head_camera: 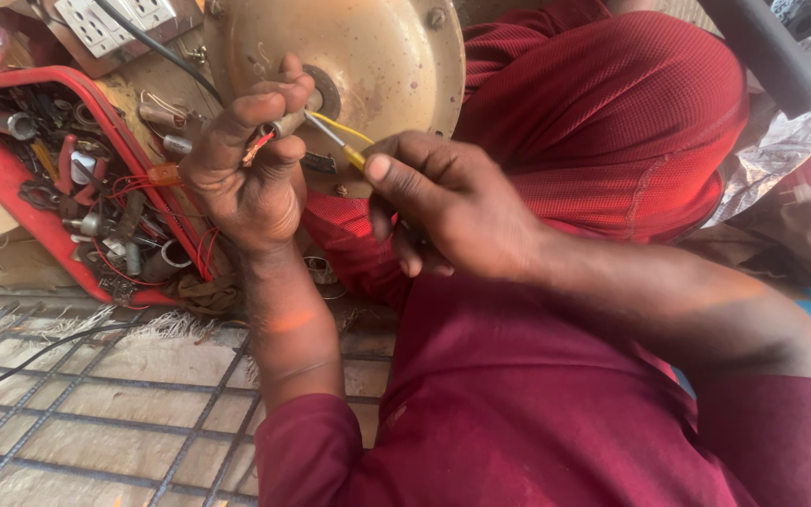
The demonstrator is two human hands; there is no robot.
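hands: two, left hand (246, 174) and right hand (448, 202)
screwdriver (335, 141): one
round brass-coloured metal cover (387, 56): one
red tray (11, 183), left of the cover: one
white socket strip (110, 19), left of the cover: one

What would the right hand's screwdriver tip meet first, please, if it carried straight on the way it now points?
Most likely the left hand: the screwdriver in the right hand points up-left at the small part pinched in its fingers. Depth is unclear; it may already touch.

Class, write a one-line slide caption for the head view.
Left hand pinches wires while right hand applies a yellow-handled screwdriver before a round metal housing.
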